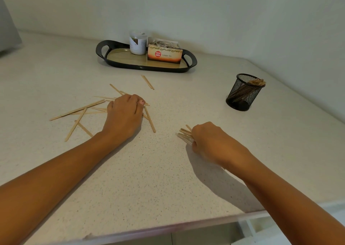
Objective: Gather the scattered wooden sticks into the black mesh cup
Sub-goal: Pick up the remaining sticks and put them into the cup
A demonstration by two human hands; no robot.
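The right hand [211, 140] has its grip closed round a bundle [185, 134] of sticks, their tips fanning out toward the middle of the bench [168, 179]. The left hand [124, 114] is curled down on the loose sticks [78, 110], fingers bent over the heap; whether it has actually pinched any I cannot tell, since the knuckles hide the fingertips. More sticks lie spread to its left, two lie just beside it on the right, and a pair [147, 82] sits apart, nearer the tray [104, 58].

The cup [243, 92] stands well off to the right, near the wall, already holding some sticks that lean out over its rim.

Likely trouble: the bundle looks loosely squared (the ends are uneven), so a stick or two could slip out on the way to the cup. The cup looks light and is already weighted to one side by the leaning sticks; a bundle pushed in at a slant might catch the rim and tip it. The left hand, raking flat sticks off a smooth top, may just scoot them further away.

Room is generous: the stretch between the right hand and the cup is bare, and the front edge is well clear of any stick, so nothing looks about to fall off. The tray with its jar [138, 43] and tea box [164, 55] sits behind the work.
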